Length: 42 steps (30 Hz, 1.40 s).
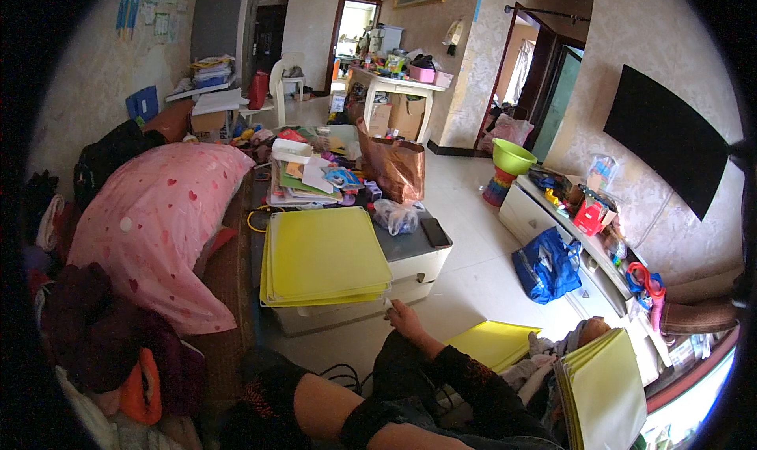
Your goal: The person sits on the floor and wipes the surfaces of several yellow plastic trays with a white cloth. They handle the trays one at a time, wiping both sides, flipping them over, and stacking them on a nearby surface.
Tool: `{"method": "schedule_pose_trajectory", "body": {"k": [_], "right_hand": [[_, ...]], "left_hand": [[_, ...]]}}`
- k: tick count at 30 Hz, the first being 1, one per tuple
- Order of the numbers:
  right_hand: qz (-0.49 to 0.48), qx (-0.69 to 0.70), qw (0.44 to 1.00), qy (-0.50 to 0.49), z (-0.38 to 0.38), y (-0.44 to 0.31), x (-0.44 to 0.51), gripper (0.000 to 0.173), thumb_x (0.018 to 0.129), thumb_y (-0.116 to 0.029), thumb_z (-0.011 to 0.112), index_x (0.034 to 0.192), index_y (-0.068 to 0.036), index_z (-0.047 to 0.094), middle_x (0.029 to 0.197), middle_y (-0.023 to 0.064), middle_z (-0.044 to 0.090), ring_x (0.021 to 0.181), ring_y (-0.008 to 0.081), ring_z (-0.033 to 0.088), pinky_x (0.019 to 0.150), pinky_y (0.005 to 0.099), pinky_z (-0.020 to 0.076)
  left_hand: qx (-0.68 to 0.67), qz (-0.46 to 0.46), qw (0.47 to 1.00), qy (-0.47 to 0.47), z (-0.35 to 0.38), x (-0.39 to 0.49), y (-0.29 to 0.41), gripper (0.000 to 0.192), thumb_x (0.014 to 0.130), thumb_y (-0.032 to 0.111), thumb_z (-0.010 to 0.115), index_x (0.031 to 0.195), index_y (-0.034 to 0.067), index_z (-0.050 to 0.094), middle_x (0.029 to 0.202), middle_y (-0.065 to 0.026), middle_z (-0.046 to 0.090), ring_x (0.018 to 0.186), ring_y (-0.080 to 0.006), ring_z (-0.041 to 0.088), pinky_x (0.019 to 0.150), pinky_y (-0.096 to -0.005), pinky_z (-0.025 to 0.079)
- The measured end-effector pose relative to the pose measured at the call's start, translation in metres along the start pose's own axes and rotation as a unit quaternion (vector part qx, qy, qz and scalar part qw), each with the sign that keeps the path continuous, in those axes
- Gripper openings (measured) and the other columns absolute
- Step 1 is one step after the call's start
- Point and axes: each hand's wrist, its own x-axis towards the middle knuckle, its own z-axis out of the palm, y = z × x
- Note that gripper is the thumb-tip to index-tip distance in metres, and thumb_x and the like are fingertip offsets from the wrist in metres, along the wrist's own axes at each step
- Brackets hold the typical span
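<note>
My right hand (404,320) is just below the near right corner of a stack of yellow sheets (325,255). Its fingers are curled, and a small pale thing (387,304) shows at their tips, too small to name. The sheets have rounded corners and thin pale rims; they lie on a low table with drawers (408,267). My left hand is out of view. A dark sleeve with an orange pattern (260,397) shows at lower left. More yellow sheets stand on my right, a leaning bundle (609,385) and a flatter one (494,343).
A black phone (435,233), a clear plastic bag (397,215) and a copper-coloured bag (393,166) sit on the table. A blue bag (547,265) rests on the floor by a low cabinet (526,213). Left, a pink heart-patterned cover (159,225) lies over the seat.
</note>
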Motion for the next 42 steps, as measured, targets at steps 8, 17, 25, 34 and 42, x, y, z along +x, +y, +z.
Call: {"method": "schedule_pose_trajectory", "body": {"k": [8,17,25,34,42], "right_hand": [[0.021,-0.037,0.999,-0.019,-0.001,0.000,0.002,0.028,0.087,-0.018,0.044,0.110,-0.004,0.048,0.082,0.0109,0.062,0.073,0.0183,0.061,0.060,0.0311,0.0494],[0.012,-0.045,0.999,-0.009,0.000,0.001,0.003,0.027,0.086,-0.018,0.046,0.108,-0.003,0.049,0.082,0.0112,0.062,0.071,0.0189,0.062,0.058,0.0311,0.0496],[-0.006,-0.036,0.999,0.001,0.002,0.004,0.004,0.026,0.085,-0.017,0.046,0.107,-0.003,0.050,0.081,0.0114,0.062,0.070,0.0185,0.061,0.058,0.0309,0.0493],[0.009,-0.047,0.999,-0.012,0.000,0.001,0.003,0.026,0.086,-0.017,0.045,0.106,-0.002,0.049,0.081,0.0118,0.062,0.071,0.0188,0.061,0.059,0.0310,0.0490],[0.000,-0.049,0.999,-0.013,0.000,0.004,0.004,0.027,0.087,-0.018,0.044,0.107,-0.002,0.049,0.083,0.0123,0.062,0.074,0.0199,0.062,0.060,0.0314,0.0493]], "left_hand": [[-0.008,0.004,1.000,-0.012,0.000,0.002,-0.004,0.019,0.077,0.020,0.058,0.077,0.002,0.054,0.076,-0.0120,0.053,0.072,-0.0243,0.049,0.066,-0.0364,0.037],[-0.011,0.007,1.000,-0.019,-0.002,0.004,-0.007,0.019,0.077,0.020,0.059,0.078,0.002,0.054,0.077,-0.0118,0.053,0.073,-0.0244,0.049,0.067,-0.0365,0.037],[-0.012,-0.001,1.000,-0.020,-0.002,0.004,-0.008,0.018,0.077,0.020,0.059,0.079,0.002,0.054,0.078,-0.0117,0.053,0.074,-0.0244,0.050,0.068,-0.0367,0.037],[-0.015,0.002,1.000,-0.026,-0.002,0.005,-0.012,0.018,0.076,0.019,0.059,0.080,0.003,0.055,0.079,-0.0115,0.054,0.075,-0.0244,0.050,0.069,-0.0368,0.037],[-0.013,0.003,1.000,-0.028,-0.002,0.005,-0.013,0.017,0.076,0.019,0.059,0.081,0.003,0.055,0.080,-0.0113,0.054,0.076,-0.0244,0.050,0.070,-0.0370,0.037]]}}
